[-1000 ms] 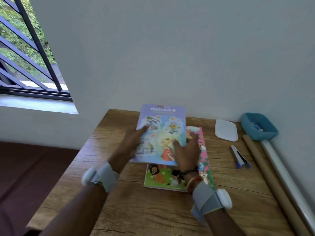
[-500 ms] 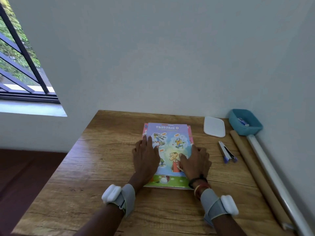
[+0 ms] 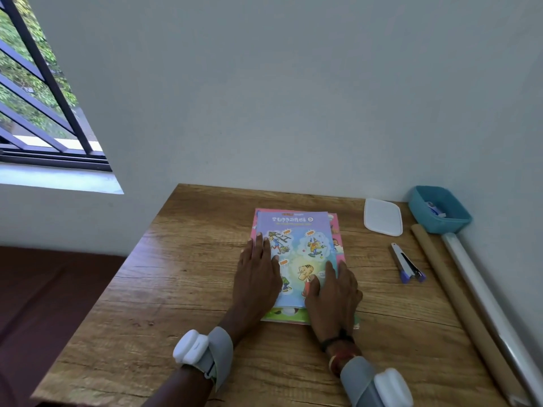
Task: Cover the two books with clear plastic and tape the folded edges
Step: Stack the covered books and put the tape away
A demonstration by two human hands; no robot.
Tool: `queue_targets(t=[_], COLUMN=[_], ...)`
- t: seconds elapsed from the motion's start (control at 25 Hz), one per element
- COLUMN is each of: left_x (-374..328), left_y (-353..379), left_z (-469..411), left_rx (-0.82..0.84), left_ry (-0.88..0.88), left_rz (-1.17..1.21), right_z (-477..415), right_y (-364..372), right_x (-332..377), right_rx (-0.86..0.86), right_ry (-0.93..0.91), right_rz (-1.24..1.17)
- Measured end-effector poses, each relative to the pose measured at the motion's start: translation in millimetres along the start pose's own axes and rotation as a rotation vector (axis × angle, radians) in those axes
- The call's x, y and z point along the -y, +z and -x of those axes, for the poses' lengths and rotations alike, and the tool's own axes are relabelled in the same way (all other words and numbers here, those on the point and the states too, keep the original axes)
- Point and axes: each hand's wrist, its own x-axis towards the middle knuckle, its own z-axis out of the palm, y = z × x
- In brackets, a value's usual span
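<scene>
Two wristbands lie nearest the camera: left wristband and right wristband, grey straps with white units.

Left hand: palm down on the left margin of the top book. Fingers straight and close together, gripping nothing.

Right hand: palm down on that book's near right corner. Fingers straight and slightly spread, gripping nothing.

Top book: lilac cover with cartoon figures, lying flat and roughly square on the lower book, whose pink and green borders show along the near, right and far sides. The stack sits on the tabletop, toward the far wall.

Step in hand, as judged: squaring the stack. Neither book has plastic on it, so the task is at its start. To do it well, press evenly with both palms and nudge the edges flush. Then set one book aside so a sheet can go under the other.

Right of the stack and apart from it: small blue and grey tool. Beyond it: white lid.

Along the right wall: brown roll and, beside it, pale roll. The pale roll is probably the covering stock, though whether it is clear plastic cannot be told.

Far right corner: teal box, its contents too small to name.

Far left: barred window.
</scene>
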Motion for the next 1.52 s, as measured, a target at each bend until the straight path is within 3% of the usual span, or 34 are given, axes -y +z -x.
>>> queue_targets(t=[0.12, 0.48, 0.68, 0.84, 1.24, 1.52], left_x=[26.9, 151.3, 171.4, 184.1, 190.5, 207.2], left_y=[-7.8, -71.7, -91.7, -76.9, -71.4, -80.8], left_z=[-6.0, -60.1, -67.7, -71.1, -76.8, -84.2], left_rx=[-0.033, 0.018, 0.16, 0.035, 0.045, 0.192], left_ry=[-0.023, -0.104, -0.021, -0.034, -0.023, 0.113], left_rz=[-0.011, -0.036, -0.044, -0.075, -0.083, -0.281], right_z=[-5.6, -25.7, -14.9, -11.6, -11.9, -11.7], right_y=[8.9, 54.0, 67.6, 67.2, 81.8, 91.2], right_x=[20.7, 127.3, 143.3, 136.8, 141.3, 153.6], right_rx=[0.05, 0.426, 0.334, 0.281, 0.159, 0.195], right_ry=[-0.085, -0.332, -0.378, -0.377, -0.402, -0.417], right_rz=[0.004, -0.097, -0.164, -0.213, -0.099, -0.14])
